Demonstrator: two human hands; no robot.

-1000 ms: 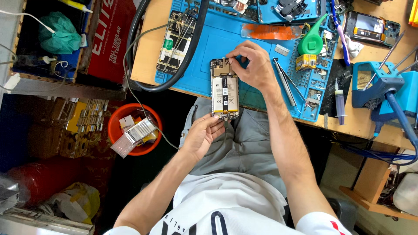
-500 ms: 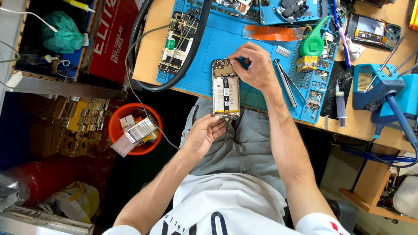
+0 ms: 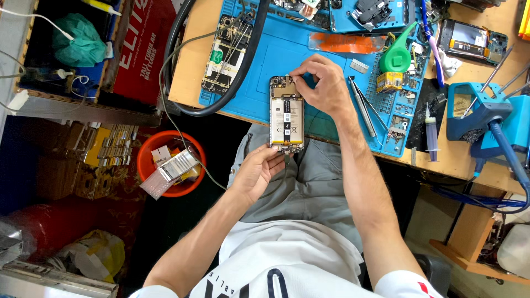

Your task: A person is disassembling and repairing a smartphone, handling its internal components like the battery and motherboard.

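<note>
Down at the far left, an orange bucket [image 3: 171, 163] is sitting on the floor below the desk edge, holding small boxes and a silvery flat part. Above it, a thick black cable [image 3: 221, 105] is looping across the corner of the blue repair mat [image 3: 259, 72], and a stripped phone frame [image 3: 225, 55] is lying inside that loop. Moving right, the left hand [image 3: 258, 172] is reaching up from the lap, its fingers loosely curled and its fingertips [image 3: 279, 160] touching the near end of an opened smartphone [image 3: 287, 115]. That phone is lying back-up with its cover off, battery and boards showing, overhanging the near edge of the desk. The right hand [image 3: 323, 85] is resting over the phone's far end, thumb and forefinger pinched together right at the top edge; whether a small part is sitting between them, I cannot tell. Just beside that hand, metal tweezers [image 3: 361, 105] are lying on the mat. Farther right, a green squeeze bottle [image 3: 396, 55] is standing in the mat's tray section, a syringe [image 3: 432, 132] is lying on the wood, and a blue stand [image 3: 480, 116] is sitting near the desk's right end.
</note>
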